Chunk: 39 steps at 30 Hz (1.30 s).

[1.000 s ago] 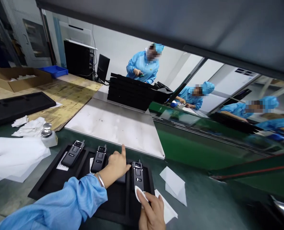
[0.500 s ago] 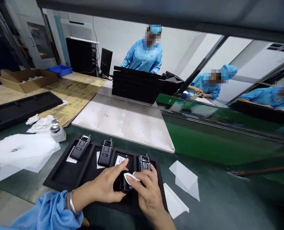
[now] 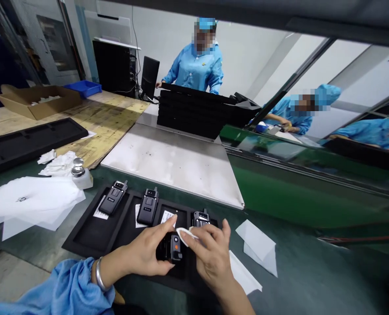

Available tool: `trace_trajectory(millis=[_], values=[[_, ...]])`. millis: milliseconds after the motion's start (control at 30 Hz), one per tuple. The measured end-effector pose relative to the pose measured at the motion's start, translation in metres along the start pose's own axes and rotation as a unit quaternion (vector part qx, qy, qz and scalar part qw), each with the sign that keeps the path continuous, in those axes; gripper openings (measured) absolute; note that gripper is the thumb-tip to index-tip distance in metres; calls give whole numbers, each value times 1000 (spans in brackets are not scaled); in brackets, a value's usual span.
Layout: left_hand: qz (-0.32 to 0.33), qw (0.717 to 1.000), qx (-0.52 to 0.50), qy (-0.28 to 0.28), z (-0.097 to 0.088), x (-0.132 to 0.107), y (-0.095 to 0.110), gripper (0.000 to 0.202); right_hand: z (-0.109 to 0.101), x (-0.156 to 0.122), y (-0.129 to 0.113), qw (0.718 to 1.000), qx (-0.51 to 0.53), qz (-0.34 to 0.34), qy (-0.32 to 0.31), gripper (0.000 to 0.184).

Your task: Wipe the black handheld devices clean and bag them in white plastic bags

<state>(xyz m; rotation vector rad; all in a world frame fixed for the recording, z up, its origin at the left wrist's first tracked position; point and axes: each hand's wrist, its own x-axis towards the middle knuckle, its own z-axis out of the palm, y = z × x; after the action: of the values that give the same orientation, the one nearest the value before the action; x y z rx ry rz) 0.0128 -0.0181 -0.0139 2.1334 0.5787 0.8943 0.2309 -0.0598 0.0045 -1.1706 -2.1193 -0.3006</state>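
My left hand (image 3: 145,250) is closed around a black two-way radio (image 3: 174,248), its end with an orange button turned toward me. Pinched in my right hand (image 3: 210,253) is a folded white wipe (image 3: 187,236), just right of the radio and apart from the orange button. Both hands are over a black foam tray (image 3: 92,236). Three more radios lie in the tray: one at the left (image 3: 113,197), another beside it (image 3: 147,206), and a third (image 3: 201,217) partly hidden behind my right hand. White labels (image 3: 168,216) show next to some of them.
White sheets (image 3: 33,201) and a metal-topped dispenser bottle (image 3: 82,175) are at the left. Loose white papers (image 3: 258,249) lie right of the tray. Beyond stand a pale board (image 3: 175,166), stacked black trays (image 3: 191,111) and a cardboard box (image 3: 38,103). Co-workers in blue work behind.
My right hand has drawn the wipe up and right, off the radio's end, uncovering the orange button. My left hand keeps its hold. The whole view has shifted slightly.
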Motion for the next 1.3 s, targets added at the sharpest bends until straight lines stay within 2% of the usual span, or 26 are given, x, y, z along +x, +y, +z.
trace_trajectory(millis=[100,200,300,367,433,500,567,633,700,800,900,1000,1100,1167,1233,1300], values=[[-4,1000,6,-19,1,0,1,101,3,3,2,1000,7,11,11,46],[-13,1000,21,-11,2,0,2,101,8,-2,11,1000,-10,21,5,45],[-50,997,52,8,3,9,2,104,9,-30,28,992,-32,115,38,42],[-115,989,95,22,5,25,0,104,10,-61,40,973,6,214,86,37],[-199,965,172,19,7,48,-6,102,13,-95,46,938,45,323,116,33],[-267,924,272,-13,9,73,-11,98,17,-124,46,908,81,392,125,31],[-297,887,351,-44,13,95,-13,92,20,-142,41,889,101,424,141,31],[-291,873,388,-46,20,111,-11,84,23,-146,34,881,114,433,154,31],[-267,874,404,-40,33,121,-5,79,23,-142,28,883,128,427,150,32],[-240,884,394,-78,62,130,3,89,22,-134,24,886,125,420,152,32],[-245,890,367,-113,95,142,5,102,20,-131,21,893,102,407,164,31],[-264,891,353,-107,117,154,3,102,21,-132,18,897,105,390,177,29],[-254,905,323,-110,119,156,4,103,26,-139,20,884,129,399,206,27],[-229,921,292,-121,113,147,8,106,28,-146,23,857,156,425,245,27],[-177,954,211,-120,103,130,13,109,24,-152,27,824,186,452,287,26],[-101,983,93,-119,93,110,16,112,11,-152,28,812,190,458,307,24]])
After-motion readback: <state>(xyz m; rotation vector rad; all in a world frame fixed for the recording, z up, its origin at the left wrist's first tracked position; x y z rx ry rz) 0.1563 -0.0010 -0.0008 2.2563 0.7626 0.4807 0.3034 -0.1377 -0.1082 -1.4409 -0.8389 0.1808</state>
